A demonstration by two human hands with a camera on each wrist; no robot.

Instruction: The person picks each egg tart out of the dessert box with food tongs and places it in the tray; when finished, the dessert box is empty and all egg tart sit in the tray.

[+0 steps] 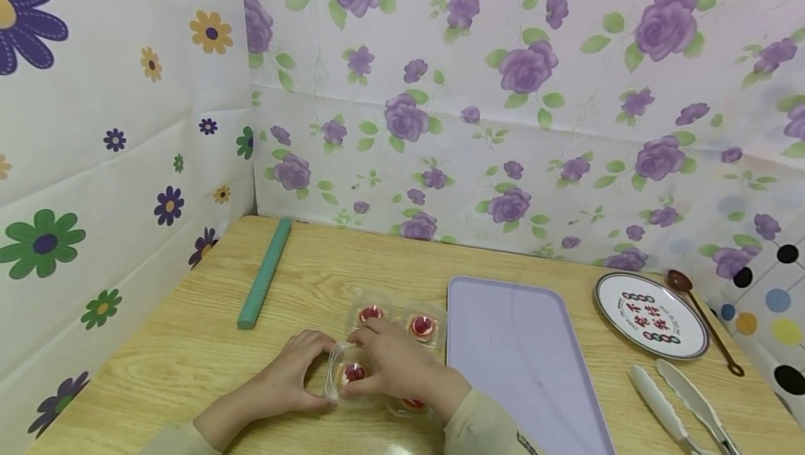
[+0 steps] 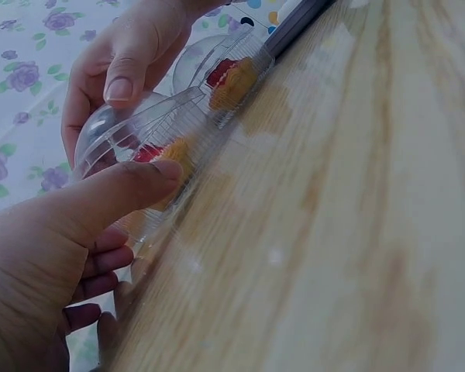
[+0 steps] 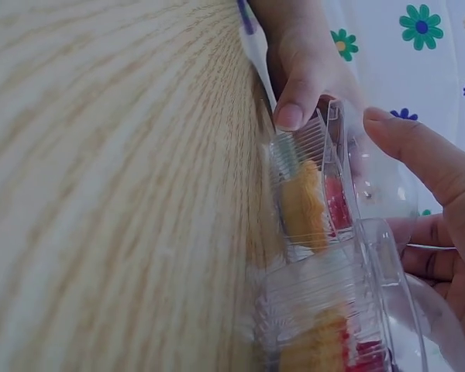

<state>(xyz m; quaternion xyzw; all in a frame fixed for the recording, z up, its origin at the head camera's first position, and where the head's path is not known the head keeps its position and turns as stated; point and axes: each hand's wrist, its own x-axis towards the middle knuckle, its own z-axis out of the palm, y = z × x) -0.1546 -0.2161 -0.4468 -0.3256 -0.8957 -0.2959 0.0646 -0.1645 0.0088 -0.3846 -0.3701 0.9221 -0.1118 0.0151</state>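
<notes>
Clear plastic dome-lidded boxes [image 1: 434, 312] stand close together on the table, each around a small red-topped tart [image 1: 353, 372]. My left hand [image 1: 292, 374] grips the near left box by its side; in the left wrist view its thumb [image 2: 139, 186] lies along the ribbed wall, fingers behind. Over that same box arches my right hand [image 1: 399, 364], thumb on one side of the dome lid and fingers on the other. In the right wrist view the lid rim [image 3: 335, 147] stands between both thumbs. The right hand partly covers the neighbouring boxes.
A lilac tray [image 1: 516, 350] lies just right of the boxes. Farther right are a patterned plate [image 1: 613, 308], a brown spoon [image 1: 713, 322] and tongs [image 1: 660, 399]. A green roll [image 1: 264, 277] lies at the back left. Flowered cloth [image 1: 440, 161] hangs behind the table.
</notes>
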